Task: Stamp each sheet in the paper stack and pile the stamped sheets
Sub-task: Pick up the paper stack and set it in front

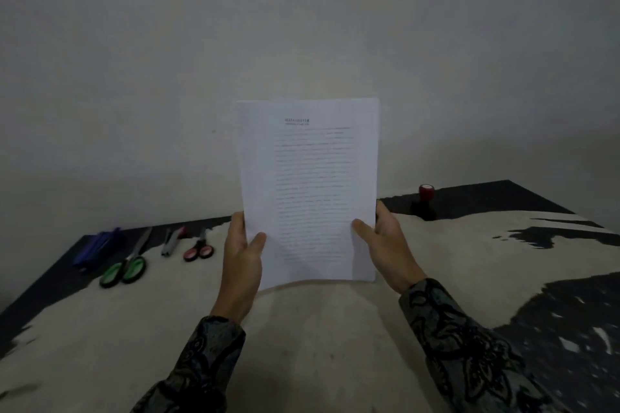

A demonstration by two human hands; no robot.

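Observation:
A white paper stack [308,184] with printed text stands upright in front of me, above the table's middle. My left hand [242,256] grips its lower left edge, thumb on the front. My right hand [385,241] grips the lower right edge the same way. The stack's bottom edge hangs just above or on the table; I cannot tell which. A stamp [425,202] with a red top and black base stands on the table at the back right, apart from both hands.
The table [318,345] has a worn beige and black surface. At the back left lie green-handled scissors [124,267], red-handled scissors [198,249], a pen or cutter [171,241] and a blue object [97,246]. A pale wall rises behind.

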